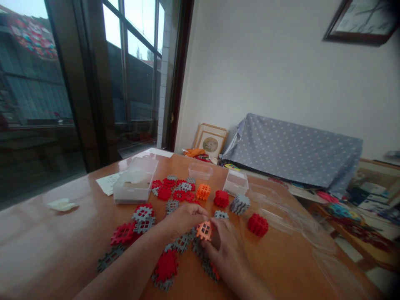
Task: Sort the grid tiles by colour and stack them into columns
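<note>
An orange notched plastic building piece (204, 230) with a window grid is held between my hands over the table. My left hand (186, 218) pinches at its top edge with bent fingers. My right hand (225, 241) grips its right side, the thumb low and the fingers above. Under and around the hands lie loose grey pieces (181, 244) of the same kind. A red piece (166, 265) rests on grey ones by my left forearm. Just past my right fingers lies a grey window piece (221, 214).
Beyond the hands stand an orange block (203, 191), red blocks (221, 198) (258, 225) and a grey stack (240, 204). A clear box (134, 183) sits at the back left, a smaller one (236, 182) behind the blocks. Transparent trays (281, 216) line the right. Crumpled tissue (61, 204) lies left.
</note>
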Tool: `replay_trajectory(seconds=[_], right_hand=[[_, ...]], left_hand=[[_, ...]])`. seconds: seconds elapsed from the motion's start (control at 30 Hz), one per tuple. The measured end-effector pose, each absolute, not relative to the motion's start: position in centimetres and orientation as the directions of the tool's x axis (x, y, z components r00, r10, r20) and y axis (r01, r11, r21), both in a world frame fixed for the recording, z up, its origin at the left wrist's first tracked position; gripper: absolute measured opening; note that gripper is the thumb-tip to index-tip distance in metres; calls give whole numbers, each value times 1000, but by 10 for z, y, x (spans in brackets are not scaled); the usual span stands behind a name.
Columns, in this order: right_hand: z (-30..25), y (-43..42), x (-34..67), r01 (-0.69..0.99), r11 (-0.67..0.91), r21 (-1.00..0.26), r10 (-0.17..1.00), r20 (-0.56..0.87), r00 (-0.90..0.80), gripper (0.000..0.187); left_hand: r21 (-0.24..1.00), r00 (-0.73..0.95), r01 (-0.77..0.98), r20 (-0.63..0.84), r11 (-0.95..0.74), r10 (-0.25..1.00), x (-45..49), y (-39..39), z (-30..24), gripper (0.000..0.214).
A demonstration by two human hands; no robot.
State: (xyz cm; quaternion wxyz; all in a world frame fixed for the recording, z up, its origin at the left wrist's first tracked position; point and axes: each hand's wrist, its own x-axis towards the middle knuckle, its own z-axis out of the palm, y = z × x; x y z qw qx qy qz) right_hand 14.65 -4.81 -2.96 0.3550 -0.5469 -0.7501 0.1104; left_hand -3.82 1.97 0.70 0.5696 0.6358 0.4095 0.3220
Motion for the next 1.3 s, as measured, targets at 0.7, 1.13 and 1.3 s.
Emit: replay_trajectory(seconds=[0.7, 1.13, 1.3], right_hand=[[-25, -39, 154, 83, 129, -988, 986, 137, 95, 40], [-41, -33, 155, 392, 239, -888, 938, 315, 143, 57], [-41, -32, 158, 570, 297, -766, 899, 426, 104, 60]], left_hand=[[984, 418, -5, -160, 178, 895, -20, 10, 3, 33], [969, 374, -99, -176, 228, 911, -22, 13, 4, 17], [959, 378, -115, -199, 259, 904, -22, 13, 4, 22]])
